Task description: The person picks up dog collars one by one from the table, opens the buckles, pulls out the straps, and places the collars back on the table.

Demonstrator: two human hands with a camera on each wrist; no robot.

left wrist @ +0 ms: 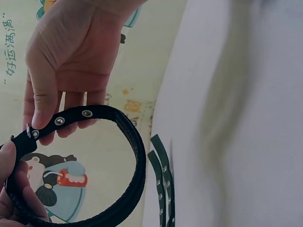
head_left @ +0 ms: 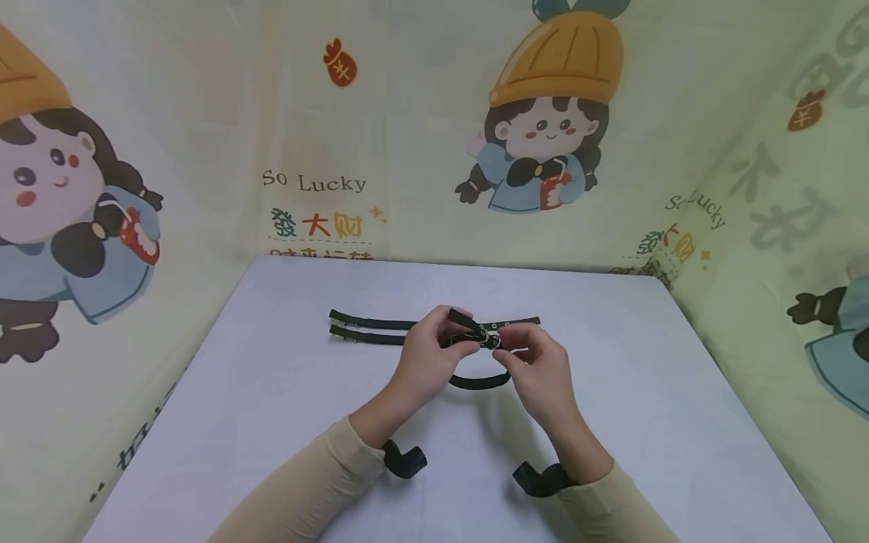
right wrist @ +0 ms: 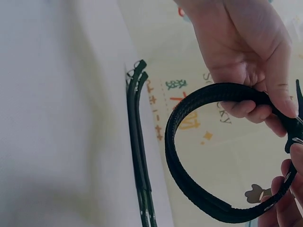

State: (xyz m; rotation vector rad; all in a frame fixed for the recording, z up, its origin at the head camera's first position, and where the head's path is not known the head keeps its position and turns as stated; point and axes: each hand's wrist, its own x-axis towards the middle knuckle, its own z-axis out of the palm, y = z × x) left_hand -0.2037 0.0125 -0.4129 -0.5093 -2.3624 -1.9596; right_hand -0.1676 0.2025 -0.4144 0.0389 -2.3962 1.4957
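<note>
A black collar point(head_left: 479, 383), a buckled strap with metal eyelets, is bent into a loop and held up over the table. My left hand point(head_left: 424, 348) pinches its eyelet section between thumb and fingers, as the left wrist view shows at an eyelet point(left wrist: 59, 121). On the buckle side, my right hand point(head_left: 545, 371) grips the strap with thumb and fingertips. The metal buckle point(right wrist: 298, 140) sits between the two hands, partly covered by fingers. A loose strap end point(head_left: 465, 320) sticks up above my left thumb.
Two more black collars lie side by side on the white table point(head_left: 271, 362) behind my hands: a far one point(head_left: 380, 324) and a near one point(head_left: 373, 337). Black wrist mounts point(head_left: 405, 461) show at both sleeves. A printed cloth point(head_left: 407, 136) hangs around the table.
</note>
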